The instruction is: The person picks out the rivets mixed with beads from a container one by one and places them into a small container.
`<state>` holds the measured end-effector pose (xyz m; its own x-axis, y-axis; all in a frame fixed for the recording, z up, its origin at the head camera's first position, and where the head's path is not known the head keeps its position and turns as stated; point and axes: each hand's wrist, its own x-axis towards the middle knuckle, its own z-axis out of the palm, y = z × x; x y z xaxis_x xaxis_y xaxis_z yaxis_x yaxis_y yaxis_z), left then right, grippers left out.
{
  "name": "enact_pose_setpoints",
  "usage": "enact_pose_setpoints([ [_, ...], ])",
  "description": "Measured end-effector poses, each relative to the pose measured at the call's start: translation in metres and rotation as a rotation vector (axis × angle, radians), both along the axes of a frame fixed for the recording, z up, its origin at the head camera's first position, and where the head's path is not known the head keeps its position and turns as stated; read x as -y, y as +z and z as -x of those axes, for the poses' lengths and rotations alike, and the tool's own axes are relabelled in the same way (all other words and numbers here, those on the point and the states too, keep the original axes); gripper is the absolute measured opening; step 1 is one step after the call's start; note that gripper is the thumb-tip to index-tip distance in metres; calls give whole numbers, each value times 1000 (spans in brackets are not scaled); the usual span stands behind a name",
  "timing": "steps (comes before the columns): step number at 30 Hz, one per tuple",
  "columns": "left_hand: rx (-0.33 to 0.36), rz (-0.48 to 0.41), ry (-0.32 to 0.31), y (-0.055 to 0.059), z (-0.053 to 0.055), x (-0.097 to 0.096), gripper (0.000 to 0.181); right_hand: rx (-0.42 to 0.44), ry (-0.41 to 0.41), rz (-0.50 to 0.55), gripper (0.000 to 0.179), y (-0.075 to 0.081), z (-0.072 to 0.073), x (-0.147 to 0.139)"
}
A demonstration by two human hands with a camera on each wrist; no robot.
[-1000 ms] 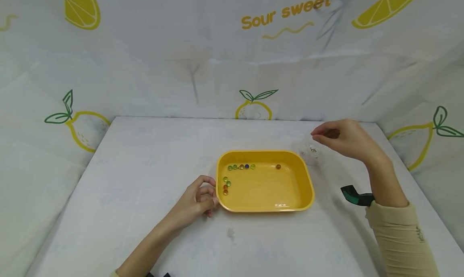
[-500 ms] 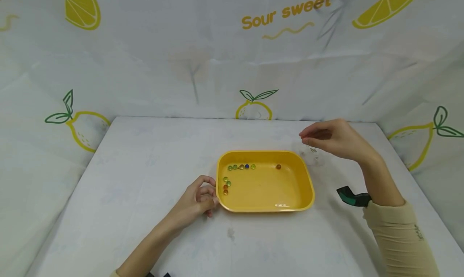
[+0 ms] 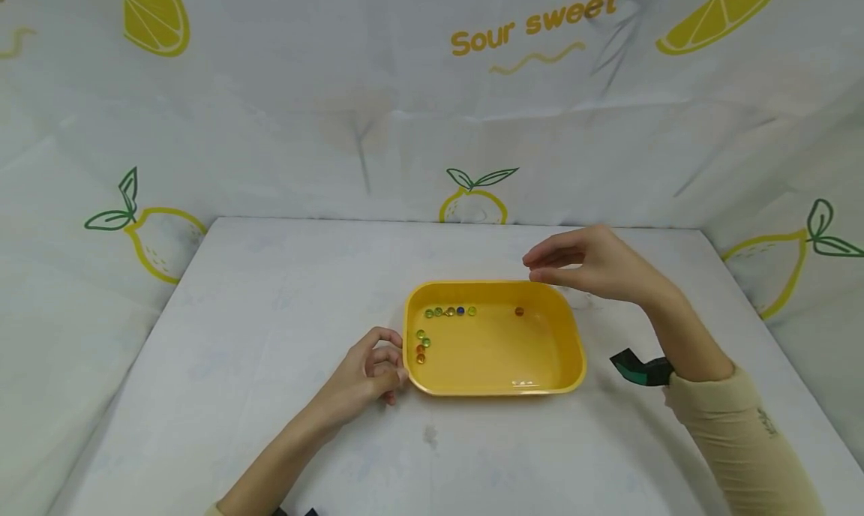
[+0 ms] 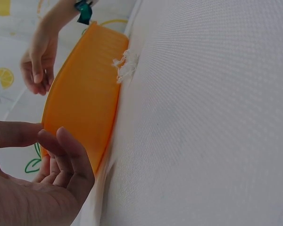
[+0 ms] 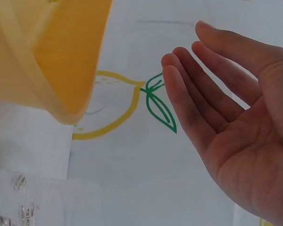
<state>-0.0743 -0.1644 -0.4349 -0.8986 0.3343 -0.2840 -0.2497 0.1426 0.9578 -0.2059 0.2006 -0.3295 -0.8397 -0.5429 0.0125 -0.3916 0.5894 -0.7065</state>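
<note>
A yellow tray [image 3: 496, 391] holds several glass marbles: a row of green, yellowish and blue marbles [image 3: 450, 312] by the far wall, green and orange ones [image 3: 421, 343] at the left, and a lone brown-orange marble [image 3: 519, 312] far right. My left hand [image 3: 364, 370], fingers bent, holds the tray's left end, its thumb at the rim in the left wrist view. My right hand [image 3: 594, 265] is above the far right rim with fingers gently bent and thumb close to them. In the right wrist view, nothing shows between those fingers [image 5: 186, 99].
A clear plastic container [image 5: 42, 202] stands right of the tray, mostly covered by the right hand in the head view. A white cloth with lemon prints [image 3: 304, 126] rises behind the white table [image 3: 270, 291]. The right wrist wears a black-green strap [image 3: 641, 370].
My right hand has moved left, from beyond the clear container to over the tray's far right rim. The left hand, tray and marbles have stayed in place.
</note>
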Motion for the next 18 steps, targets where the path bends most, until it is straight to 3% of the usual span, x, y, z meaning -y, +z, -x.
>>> enact_pose_setpoints([
  [11,4,0,2,1,0,0,46,-22,125,37,20,1,3,24],
  [18,8,-7,1,1,0,0,47,53,162,11,20,1,7,38],
])
